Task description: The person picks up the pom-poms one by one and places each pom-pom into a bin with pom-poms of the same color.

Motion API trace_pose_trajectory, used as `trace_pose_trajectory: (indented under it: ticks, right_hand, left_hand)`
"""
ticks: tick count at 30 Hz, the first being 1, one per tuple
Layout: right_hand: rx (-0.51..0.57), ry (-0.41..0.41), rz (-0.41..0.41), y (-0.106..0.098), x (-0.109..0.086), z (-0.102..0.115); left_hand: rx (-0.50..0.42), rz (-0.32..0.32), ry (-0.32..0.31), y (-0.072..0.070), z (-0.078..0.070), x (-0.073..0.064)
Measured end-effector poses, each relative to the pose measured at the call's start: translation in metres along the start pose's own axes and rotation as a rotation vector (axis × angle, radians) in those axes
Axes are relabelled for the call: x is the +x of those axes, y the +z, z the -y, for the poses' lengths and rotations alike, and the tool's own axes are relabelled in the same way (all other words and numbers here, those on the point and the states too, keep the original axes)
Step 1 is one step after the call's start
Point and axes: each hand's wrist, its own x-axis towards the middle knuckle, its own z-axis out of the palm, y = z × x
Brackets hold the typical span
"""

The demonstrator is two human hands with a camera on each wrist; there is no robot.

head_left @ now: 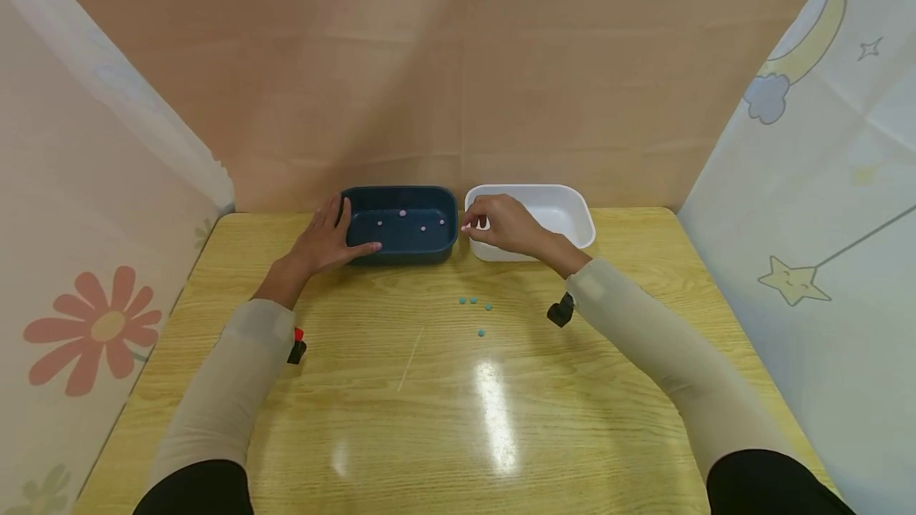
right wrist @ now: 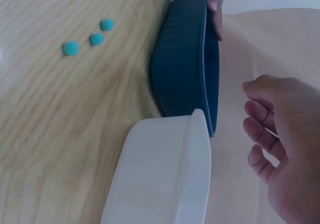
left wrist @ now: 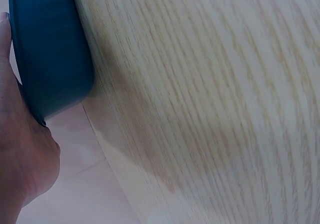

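Observation:
My left hand (head_left: 322, 241) rests against the left end of a dark blue tray (head_left: 401, 257), its thumb lying over the front rim. Several small pink balls (head_left: 403, 213) lie inside that tray. Between the thumb and forefinger of my right hand (head_left: 504, 225) a small pink ball (head_left: 463, 227) is pinched, above the left end of a white tray (head_left: 531, 255). In the right wrist view the fingertips hide the ball. Several small teal balls (head_left: 481, 333) lie on the table in front of the trays.
Both trays stand side by side near the back edge of the wooden table (head_left: 401, 435). Behind them rises a brown backdrop (head_left: 458, 62). Patterned white panels stand along the left and right sides.

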Motion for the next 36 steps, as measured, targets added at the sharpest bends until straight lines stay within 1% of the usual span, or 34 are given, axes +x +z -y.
trace_pose_trajectory:
  ticks: [5, 11, 20, 24, 28, 32, 36]
  right_hand:
    - [-0.009, 0.006, -0.021, 0.002, 0.011, -0.003]
    - [-0.016, 0.074, -0.006, 0.005, 0.022, -0.006]
    - [-0.037, 0.116, 0.001, 0.011, 0.032, -0.011]
    - [-0.035, 0.156, 0.000, 0.015, 0.037, -0.013]
    - [-0.037, 0.199, 0.012, 0.017, 0.043, -0.014]
    - [-0.043, 0.216, 0.031, 0.020, 0.049, -0.013]
    - [-0.049, 0.235, 0.055, 0.023, 0.054, -0.013]
  left_hand:
    - [0.002, 0.006, -0.004, -0.001, 0.000, 0.000]
    - [0.004, 0.004, -0.010, -0.002, 0.001, -0.001]
    - [0.007, 0.004, -0.009, 0.000, 0.000, 0.000]
    - [-0.001, -0.001, -0.005, -0.002, -0.001, 0.000]
    - [0.007, -0.002, -0.001, -0.002, -0.001, 0.000]
    - [-0.001, 0.003, -0.006, -0.001, 0.000, 0.000]
    - [-0.003, -0.004, -0.003, 0.000, 0.001, -0.001]
